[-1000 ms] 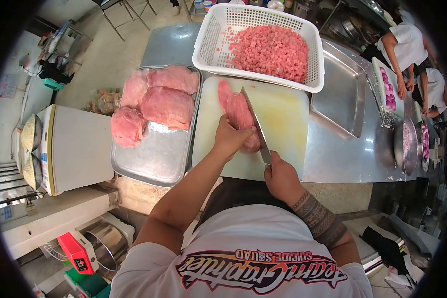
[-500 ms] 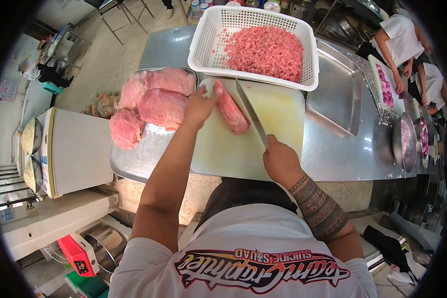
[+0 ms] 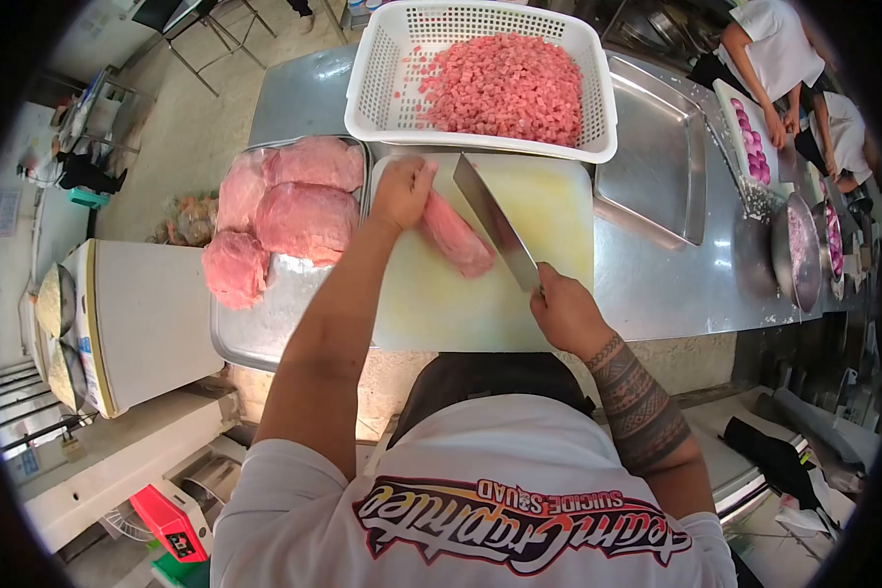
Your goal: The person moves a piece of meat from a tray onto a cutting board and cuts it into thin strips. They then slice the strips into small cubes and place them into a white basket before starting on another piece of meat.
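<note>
My left hand [image 3: 403,196] is closed on the far end of a long strip of raw meat [image 3: 457,237], which lies slantwise on the white cutting board [image 3: 412,314]. In my right hand [image 3: 568,309] is the handle of a large knife [image 3: 500,223]. Its broad blade points away from me, just right of the strip and apart from it. Left of the board, big chunks of raw meat [image 3: 307,218] rest on a metal tray [image 3: 294,318]. Beyond the board stands a white perforated basket [image 3: 382,118] with diced meat [image 3: 510,88] in it.
A shallow steel pan [image 3: 655,147] sits right of the board on the metal table [image 3: 666,294]. Farther right, two people work by a board with purple onions [image 3: 752,142] and metal bowls [image 3: 796,255]. A white freezer [image 3: 152,314] stands at the left.
My left hand has closed over the far end of the meat strip, whose near end has shifted slightly. The knife has swung a little left at its tip. The whole view has shifted slightly.
</note>
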### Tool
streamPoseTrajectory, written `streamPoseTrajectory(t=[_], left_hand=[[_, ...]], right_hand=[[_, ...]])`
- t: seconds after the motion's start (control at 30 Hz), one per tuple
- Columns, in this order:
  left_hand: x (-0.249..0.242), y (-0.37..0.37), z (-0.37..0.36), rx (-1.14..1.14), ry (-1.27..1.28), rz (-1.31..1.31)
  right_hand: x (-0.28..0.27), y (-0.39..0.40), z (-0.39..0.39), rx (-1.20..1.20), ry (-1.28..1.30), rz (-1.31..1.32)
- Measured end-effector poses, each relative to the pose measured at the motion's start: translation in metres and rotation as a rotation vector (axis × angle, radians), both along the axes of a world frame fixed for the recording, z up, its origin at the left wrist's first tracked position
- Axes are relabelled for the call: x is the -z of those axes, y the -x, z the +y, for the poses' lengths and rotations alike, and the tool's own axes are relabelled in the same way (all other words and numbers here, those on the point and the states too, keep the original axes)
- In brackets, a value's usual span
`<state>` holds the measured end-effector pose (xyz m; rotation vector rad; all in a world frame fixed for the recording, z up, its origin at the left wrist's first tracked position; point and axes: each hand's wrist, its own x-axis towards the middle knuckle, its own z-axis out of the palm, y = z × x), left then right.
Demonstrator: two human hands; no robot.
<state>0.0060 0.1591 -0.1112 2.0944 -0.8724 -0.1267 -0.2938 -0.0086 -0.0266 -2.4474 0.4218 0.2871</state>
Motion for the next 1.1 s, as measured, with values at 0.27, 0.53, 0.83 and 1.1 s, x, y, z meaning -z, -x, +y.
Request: streamPoseTrajectory(t=[0.27, 0.53, 0.83, 1.1], left_hand=[[-0.043, 0.064, 0.028, 0.245, -0.117, -0.172], [-0.103, 0.126, -0.022, 1.063, -0.738, -0.405], [-0.078, 0.129, -0.044, 1.001, -0.824, -0.303], [-0.083, 0.135, -0.028, 0.975, -0.690, -0.522]], right_hand=[[-0.013, 0.041, -0.013, 0.013, 0.033, -0.007], [-0.003, 0.072, -0.028, 0.128, 0.103, 0.006], [-0.002, 0.074, -0.017, 0.113, 0.125, -0.041], [-0.001, 0.073, -0.024, 0.023, 0.129, -0.012]])
